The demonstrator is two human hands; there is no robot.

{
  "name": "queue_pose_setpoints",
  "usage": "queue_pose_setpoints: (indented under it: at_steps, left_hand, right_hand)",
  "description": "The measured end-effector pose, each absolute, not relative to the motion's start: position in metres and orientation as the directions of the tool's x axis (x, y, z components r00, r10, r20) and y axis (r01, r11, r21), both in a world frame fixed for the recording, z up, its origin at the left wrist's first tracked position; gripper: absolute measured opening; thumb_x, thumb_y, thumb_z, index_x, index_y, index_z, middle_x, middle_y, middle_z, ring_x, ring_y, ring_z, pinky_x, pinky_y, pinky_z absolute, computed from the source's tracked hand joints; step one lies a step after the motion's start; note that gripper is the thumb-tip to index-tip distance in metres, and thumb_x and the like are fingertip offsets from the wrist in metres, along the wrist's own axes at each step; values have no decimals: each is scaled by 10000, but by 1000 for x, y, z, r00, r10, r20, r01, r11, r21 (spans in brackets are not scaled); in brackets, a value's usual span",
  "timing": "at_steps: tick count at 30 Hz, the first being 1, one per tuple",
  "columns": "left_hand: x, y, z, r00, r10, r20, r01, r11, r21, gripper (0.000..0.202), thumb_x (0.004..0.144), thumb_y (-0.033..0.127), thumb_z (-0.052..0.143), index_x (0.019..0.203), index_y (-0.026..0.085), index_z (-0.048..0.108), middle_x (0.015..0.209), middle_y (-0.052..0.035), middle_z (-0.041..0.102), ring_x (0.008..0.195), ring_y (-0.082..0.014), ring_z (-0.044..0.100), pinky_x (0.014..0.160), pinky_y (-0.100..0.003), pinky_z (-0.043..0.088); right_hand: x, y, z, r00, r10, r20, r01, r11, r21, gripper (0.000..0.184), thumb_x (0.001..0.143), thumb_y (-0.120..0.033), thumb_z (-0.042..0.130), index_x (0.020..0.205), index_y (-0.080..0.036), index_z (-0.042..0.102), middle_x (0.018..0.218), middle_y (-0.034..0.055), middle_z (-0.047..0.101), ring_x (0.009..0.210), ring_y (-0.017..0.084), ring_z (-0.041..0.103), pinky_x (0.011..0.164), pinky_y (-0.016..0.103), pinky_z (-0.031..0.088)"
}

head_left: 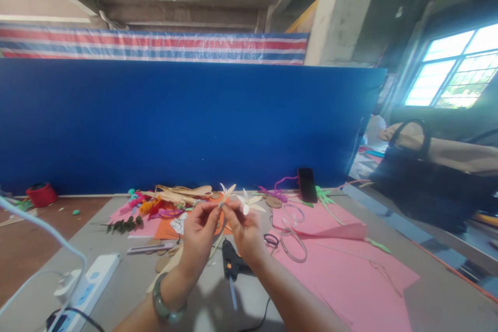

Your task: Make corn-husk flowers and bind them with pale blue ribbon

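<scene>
Both hands meet above the middle of the table. My left hand (200, 228), with a jade-like bangle on its wrist, pinches a pale handmade flower (228, 193) low down near its stem. The fingertips of my right hand (244, 229) close on the same spot from the other side. A second cream-and-white flower (249, 202) stands out above my right fingers; where it joins is hidden. A thin strip hangs below the fingers. Just under my hands a black hot glue gun (229, 259) lies on the table, a glue stick poking from its rear.
Pink sheets (334, 275) cover the right side, with scissors (271, 240) and a phone (307, 185) leaning at the back panel. Left are a utility knife (150, 248), pale strips (182, 194), green leaves (124, 225) and a power strip (91, 290) with cables.
</scene>
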State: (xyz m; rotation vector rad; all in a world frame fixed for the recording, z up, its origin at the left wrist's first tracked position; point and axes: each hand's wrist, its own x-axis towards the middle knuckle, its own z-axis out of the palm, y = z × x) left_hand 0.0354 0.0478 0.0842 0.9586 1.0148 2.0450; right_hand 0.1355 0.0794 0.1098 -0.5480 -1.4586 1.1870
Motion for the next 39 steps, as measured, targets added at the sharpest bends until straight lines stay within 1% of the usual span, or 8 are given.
queue_pose_setpoints:
  at_steps: [3,5,9,15,23,27,33,39]
  left_hand:
    - [36,47,84,-495,812,309,-222,-462,859,247,715,370,730,838,169,654,644,3,643,510,-92,546,491,-198,412]
    - [37,45,85,-482,814,323,-217,-468,857,234,725,373,721,817,169,650,589,20,611,462,-83,515,462,-197,404]
    - [37,42,91,-490,773,403,-128,-521,844,189,730,346,723,779,176,656,655,-1,648,524,-110,575,518,-221,473]
    - [35,41,92,-491,737,465,-63,-562,824,143,715,306,739,769,188,681,723,-20,686,656,-154,648,637,-253,531]
    - [29,40,93,-513,708,484,18,-556,831,115,685,257,760,706,178,680,684,-20,680,646,-154,632,636,-244,508]
    - [31,41,91,-501,702,505,9,-580,815,104,696,243,749,704,182,665,715,-19,673,647,-143,621,625,-233,499]
    - [28,41,94,-422,825,376,-103,-456,884,169,724,289,732,757,166,620,648,2,647,566,-112,593,576,-223,487]
    - [22,43,101,-182,954,236,-257,-278,926,235,740,357,710,758,154,592,537,43,569,456,-59,492,453,-162,380]
  right_hand:
    - [135,77,112,-252,855,453,-283,382,-880,175,775,-324,635,675,-183,609,629,1,594,647,156,572,655,266,468]
    - [136,75,115,-269,850,452,-279,381,-882,198,782,-337,628,657,-184,614,596,1,590,601,153,567,605,264,468]
    - [137,72,119,-312,848,428,-279,349,-894,231,792,-362,617,643,-185,630,551,4,587,515,143,538,512,259,450]
    - [138,72,121,-312,854,416,-299,327,-897,178,763,-299,636,625,-187,647,581,11,611,546,151,565,536,265,477]
    - [136,75,117,-294,880,372,-333,271,-903,119,690,-269,724,653,-185,649,654,7,645,677,173,620,718,308,507]
    - [137,78,115,-292,891,347,-353,237,-905,167,674,-309,742,667,-187,627,677,4,639,683,170,613,713,307,505]
    - [142,84,119,-309,890,335,-300,243,-922,171,678,-322,730,677,-176,641,654,1,629,650,149,579,659,275,483]
    - [146,95,119,-251,889,383,-302,304,-903,201,700,-339,719,687,-160,629,585,-24,550,535,94,463,527,223,393]
